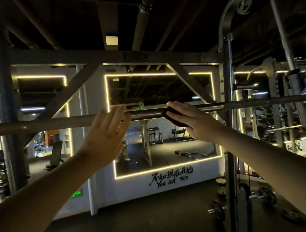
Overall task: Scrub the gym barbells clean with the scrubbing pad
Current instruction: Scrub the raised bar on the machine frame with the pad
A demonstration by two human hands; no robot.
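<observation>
- Dim gym around me, with a dark floor (152,211) and a big wall mirror (165,91) framed by a yellow light strip (140,74).
- Under the mirror I read black writing (172,181) on the white wall, with the words "YOU GOT THIS".
- I see 1 long barbell (53,123) lying level across the whole view at about chest height; its right end reaches the rack post (228,95).
- My right hand (188,118) lies flat on the dark scrubbing pad (180,123), fingers straight and close together, and presses it against the bar a little right of the middle.
- The pad sits between my palm and the bar, and I see only its dark edges around the hand.
- My left hand (106,133) is apart and relaxed, fingers straight and a bit spread, and it holds nothing.
- Its fingertips overlap the bar just left of the pad; I cannot tell if they really touch the metal.
- On the floor at the lower right lie a dumbbell (218,210) and a round weight plate (220,182).
- At the left stands an inclined bench (55,155).
</observation>
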